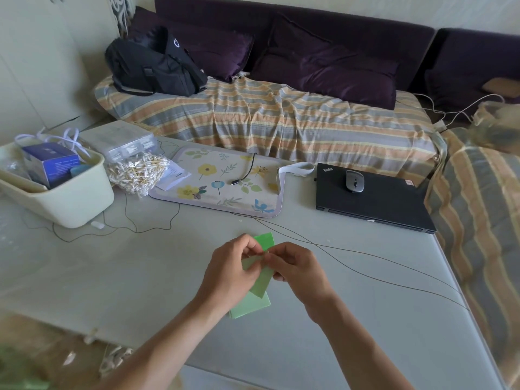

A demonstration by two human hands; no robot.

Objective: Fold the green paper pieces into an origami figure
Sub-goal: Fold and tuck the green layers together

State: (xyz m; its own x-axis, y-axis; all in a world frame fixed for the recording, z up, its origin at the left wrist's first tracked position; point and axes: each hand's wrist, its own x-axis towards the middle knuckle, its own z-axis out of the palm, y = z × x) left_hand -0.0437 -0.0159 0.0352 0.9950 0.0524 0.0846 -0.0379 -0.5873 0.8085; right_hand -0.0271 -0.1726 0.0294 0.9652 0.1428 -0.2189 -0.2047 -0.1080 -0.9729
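Observation:
Over the middle of the pale table (140, 277), both my hands hold a darker green paper strip (263, 285) that runs from far to near. My left hand (230, 273) pinches it from the left with curled fingers. My right hand (298, 270) pinches it from the right, fingertips meeting the left hand's at the strip's middle. A paler green paper piece (251, 308) lies flat on the table under the hands, partly hidden by my left wrist. Another pale green bit (250, 263) shows between my left fingers.
A closed black laptop (374, 204) with a grey mouse (355, 181) on it lies at the right. A floral mat (222, 181) sits behind, a cream bin (62, 192) and a bag of cotton swabs (138, 173) at the left. Thin cables (365, 266) cross the table.

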